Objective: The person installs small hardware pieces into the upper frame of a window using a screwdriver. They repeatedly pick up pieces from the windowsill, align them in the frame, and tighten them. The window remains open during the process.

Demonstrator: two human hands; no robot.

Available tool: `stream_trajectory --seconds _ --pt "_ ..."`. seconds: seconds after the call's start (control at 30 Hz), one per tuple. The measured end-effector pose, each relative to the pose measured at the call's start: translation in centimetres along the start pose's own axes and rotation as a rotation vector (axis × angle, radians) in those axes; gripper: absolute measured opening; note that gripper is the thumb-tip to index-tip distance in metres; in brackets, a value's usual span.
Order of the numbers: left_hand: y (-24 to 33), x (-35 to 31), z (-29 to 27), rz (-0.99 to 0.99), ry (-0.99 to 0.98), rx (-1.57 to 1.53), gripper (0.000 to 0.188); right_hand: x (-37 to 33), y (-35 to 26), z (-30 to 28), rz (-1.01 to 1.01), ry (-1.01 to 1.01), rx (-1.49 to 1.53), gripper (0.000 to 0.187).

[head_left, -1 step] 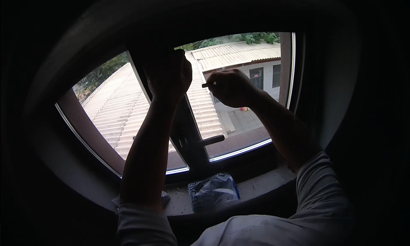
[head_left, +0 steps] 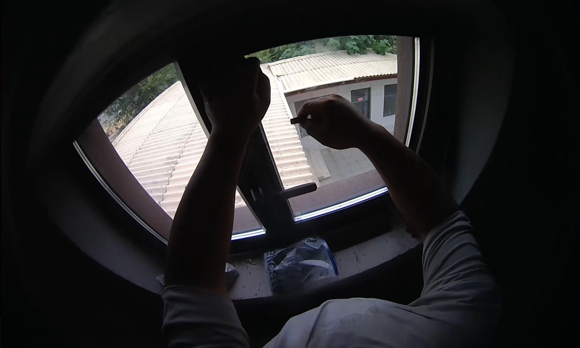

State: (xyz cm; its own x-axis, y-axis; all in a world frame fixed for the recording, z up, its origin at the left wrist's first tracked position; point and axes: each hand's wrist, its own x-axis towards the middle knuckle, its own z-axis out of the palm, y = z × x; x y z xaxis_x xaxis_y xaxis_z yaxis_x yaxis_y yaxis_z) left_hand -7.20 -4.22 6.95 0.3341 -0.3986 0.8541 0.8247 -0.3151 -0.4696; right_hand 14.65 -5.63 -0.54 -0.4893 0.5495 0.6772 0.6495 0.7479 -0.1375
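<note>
My left hand [head_left: 234,100] is raised to the dark middle post of the window [head_left: 275,212], its fingers curled closed. It is almost black against the frame, so whatever it holds is hidden. To its right, in front of the right pane, my right hand [head_left: 333,122] is closed in a pinch. A short, dark, flat-ended piece [head_left: 295,121] sticks out of its fingers toward the post; its kind cannot be made out. Lower on the post, the window handle [head_left: 299,191] points to the right, with neither hand on it.
A clear plastic bag with blue edging [head_left: 301,266] lies on the sill [head_left: 251,281]. Another small bag [head_left: 231,275] shows partly behind my left forearm. Beyond the glass are a corrugated roof [head_left: 166,148], a pale building and trees.
My right hand has shifted slightly right, away from the left, with the dark piece still in it. The left hand stays closed at the post. The whole view has tilted a little.
</note>
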Motion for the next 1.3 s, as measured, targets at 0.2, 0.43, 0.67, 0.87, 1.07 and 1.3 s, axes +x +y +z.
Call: stream_trajectory --seconds 0.2,0.43,0.67,0.87,1.07,1.3 --pt "0.2 -0.6 1.9 -0.019 -0.137 -0.035 0.006 -11.2 -0.9 2.5 0.467 -0.836 -0.123 0.029" --pt "1.1 -0.7 2.5 -0.175 -0.004 -0.075 0.016 -7.5 -1.2 0.2 0.154 0.084 0.137 0.025" --pt "0.2 -0.5 1.3 -0.280 -0.053 -0.101 0.023 5.0 -2.4 -1.3 0.053 0.509 -0.228 0.053" --pt "0.4 -0.9 1.8 -0.256 -0.048 -0.129 0.027 6.4 -2.3 -1.2 0.073 0.495 -0.353 0.062" --pt "0.5 -0.7 1.6 -0.238 -0.009 -0.100 0.031 6.5 -2.3 -1.4 0.019 0.443 -0.431 0.056" --pt "0.9 0.3 1.6 -0.217 -0.017 -0.041 0.038 6.6 -2.5 -1.9 0.114 0.453 -0.296 0.052"
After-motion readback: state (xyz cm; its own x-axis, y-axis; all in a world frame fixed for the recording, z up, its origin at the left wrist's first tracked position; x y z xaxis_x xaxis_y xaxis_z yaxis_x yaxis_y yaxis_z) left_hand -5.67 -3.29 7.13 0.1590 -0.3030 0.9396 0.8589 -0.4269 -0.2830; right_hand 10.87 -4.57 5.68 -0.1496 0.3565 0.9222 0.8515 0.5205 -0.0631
